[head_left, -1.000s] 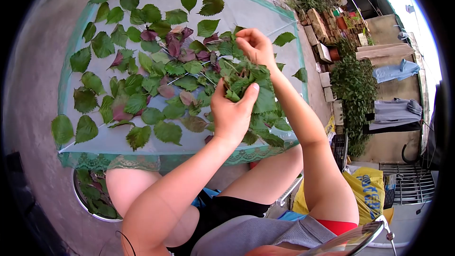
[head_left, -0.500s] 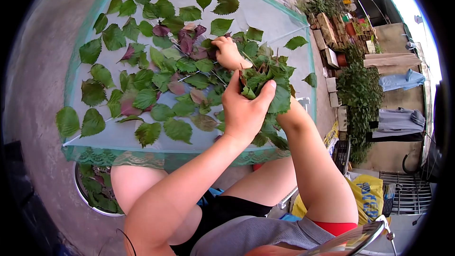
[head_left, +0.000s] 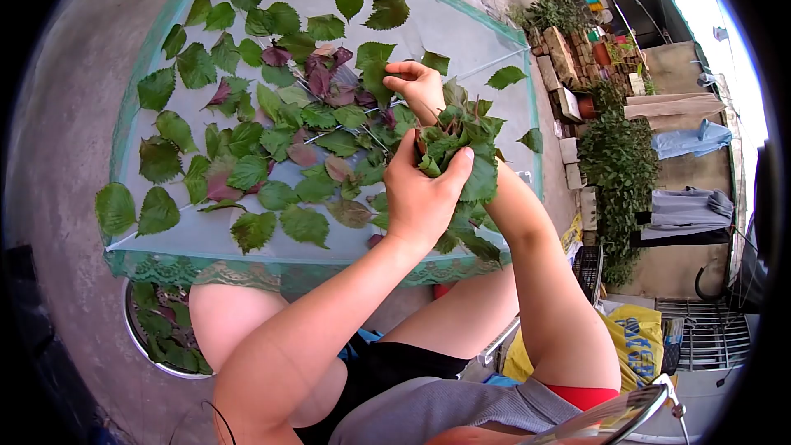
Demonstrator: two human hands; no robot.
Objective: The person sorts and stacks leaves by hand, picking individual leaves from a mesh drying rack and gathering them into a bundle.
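Observation:
My left hand [head_left: 424,194] is closed around a thick bunch of green perilla leaves [head_left: 474,148], with its thumb pressed over the front of the stack. Behind the bunch, my right hand [head_left: 422,89] pinches a single green perilla leaf [head_left: 375,72] by its edge, and the leaf hangs off to the left of the fingers. Below both hands, loose green and purple perilla leaves [head_left: 247,138] lie over a pale mesh cover [head_left: 206,235] with a green lace border. The leaves are densest near the middle, and part of the bunch hides my right wrist.
A round metal-rimmed container [head_left: 177,372] with more leaves stands on the concrete floor [head_left: 74,198], left of my legs. To the right are a yellow bag [head_left: 638,338], leafy plants [head_left: 614,173], stacked bricks [head_left: 562,58] and hanging clothes [head_left: 688,206].
My right hand has lifted off the leaf pile and shifted slightly right, with a leaf now between its fingers. My left hand and its bunch have barely moved.

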